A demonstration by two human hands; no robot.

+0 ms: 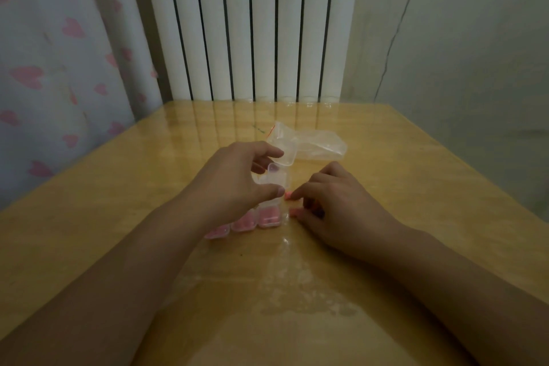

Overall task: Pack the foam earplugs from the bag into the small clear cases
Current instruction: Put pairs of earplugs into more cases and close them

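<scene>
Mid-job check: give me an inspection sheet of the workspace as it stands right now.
Surface: glossy wooden table, with glare patches near the front.
Job's things: clear bag lying crumpled behind the hands; open case held up; three filled cases in a row with pink inside; pink earplugs at the right fingertips.
Clutter: nothing seen.
Grippers: left hand grips the open case; right hand pinches earplugs on the table.
Cables: thin cable running down the wall.
Surroundings: white radiator behind the table, heart-print curtain at left.
</scene>
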